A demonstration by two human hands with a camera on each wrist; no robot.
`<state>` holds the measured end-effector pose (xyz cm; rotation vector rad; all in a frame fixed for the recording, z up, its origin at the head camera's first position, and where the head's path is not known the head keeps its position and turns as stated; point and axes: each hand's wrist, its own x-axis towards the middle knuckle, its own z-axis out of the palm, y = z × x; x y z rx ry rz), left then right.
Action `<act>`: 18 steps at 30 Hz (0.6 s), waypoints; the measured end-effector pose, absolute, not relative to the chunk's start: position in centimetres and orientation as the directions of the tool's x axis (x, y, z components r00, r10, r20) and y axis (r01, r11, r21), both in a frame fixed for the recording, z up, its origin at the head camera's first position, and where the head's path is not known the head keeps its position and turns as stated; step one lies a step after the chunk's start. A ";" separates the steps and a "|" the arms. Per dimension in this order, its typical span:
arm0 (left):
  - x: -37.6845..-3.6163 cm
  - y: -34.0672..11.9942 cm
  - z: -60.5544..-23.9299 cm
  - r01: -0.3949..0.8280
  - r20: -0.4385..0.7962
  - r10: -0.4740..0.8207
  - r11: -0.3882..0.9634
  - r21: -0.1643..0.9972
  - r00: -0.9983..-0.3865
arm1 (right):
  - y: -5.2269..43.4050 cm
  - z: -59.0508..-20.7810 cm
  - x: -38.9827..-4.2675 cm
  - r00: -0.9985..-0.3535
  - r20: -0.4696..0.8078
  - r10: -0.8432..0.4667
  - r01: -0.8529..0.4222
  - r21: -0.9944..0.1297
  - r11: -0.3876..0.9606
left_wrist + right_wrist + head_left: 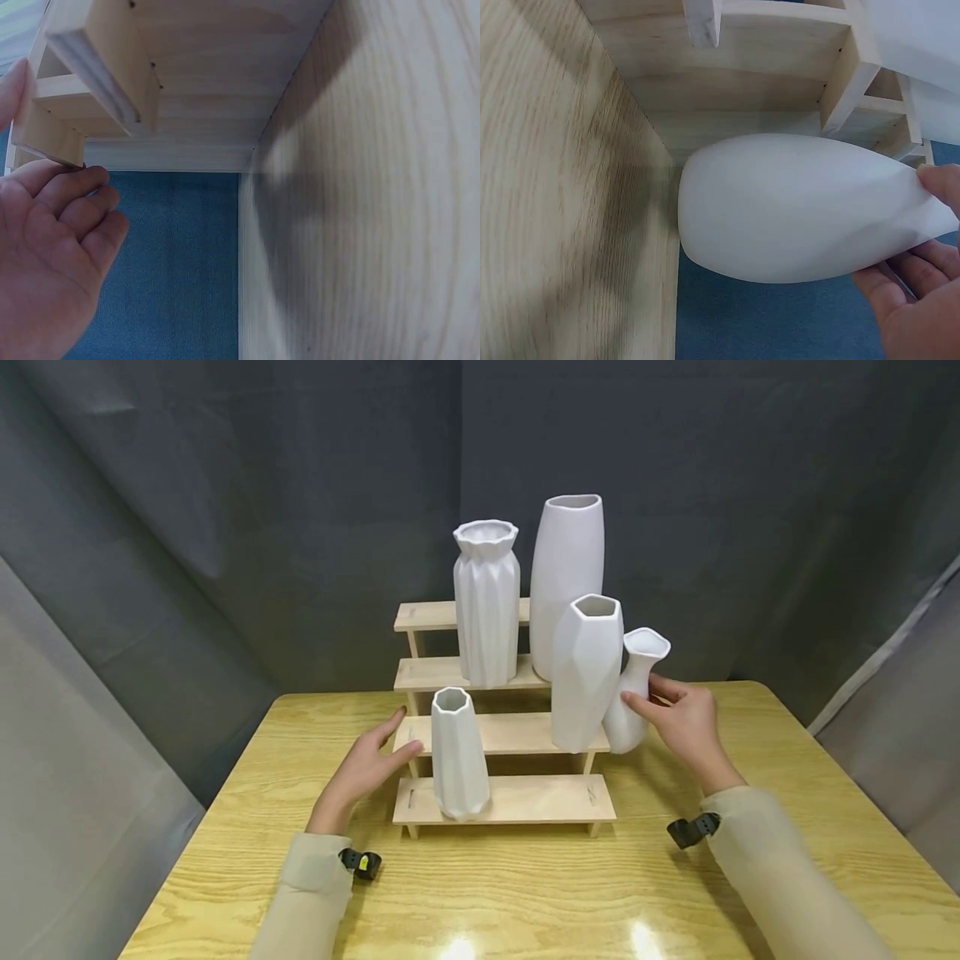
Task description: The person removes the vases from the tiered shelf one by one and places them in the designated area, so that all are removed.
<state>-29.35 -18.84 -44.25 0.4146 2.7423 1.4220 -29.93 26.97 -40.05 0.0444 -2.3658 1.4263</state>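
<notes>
Head view: right hand (686, 718) pinches the neck of the small flared vase (633, 697), thumb in front, fingers behind. The vase stands near upright, long axis vertical, mouth leaning slightly right, off the right end of the stepped wooden rack (517, 797), base at about the second step, just beside the faceted vase (587, 672). It lies directly left of the right hand; the left hand (367, 768) is well apart from it, spread flat with straight fingers against the rack's left end. Count: five white vases, one rack with four steps, one yellow wooden table (787, 793).

Left wrist view: left hand (45, 255), fingers loosely straight, fingertips touching the rack's side piece (49, 139). No vase visible here.

Right wrist view: the small vase's belly (795, 206) fills the frame; fingers (904, 300) wrap beneath the neck, thumb on top. Whether the base touches the table cannot be told.
</notes>
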 end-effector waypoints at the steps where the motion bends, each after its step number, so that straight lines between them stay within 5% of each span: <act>1: -29.4 -18.9 -44.3 0.222 0.099 0.245 0.548 0.806 -0.964 | 26.9 -40.1 -30.1 -0.928 0.335 0.164 -0.221 -0.849 0.480; 18: -29.6 -18.8 -44.4 0.207 0.088 0.238 0.543 0.814 -0.967 | 27.0 -41.4 -33.9 -0.910 0.376 0.177 -0.240 -0.822 0.516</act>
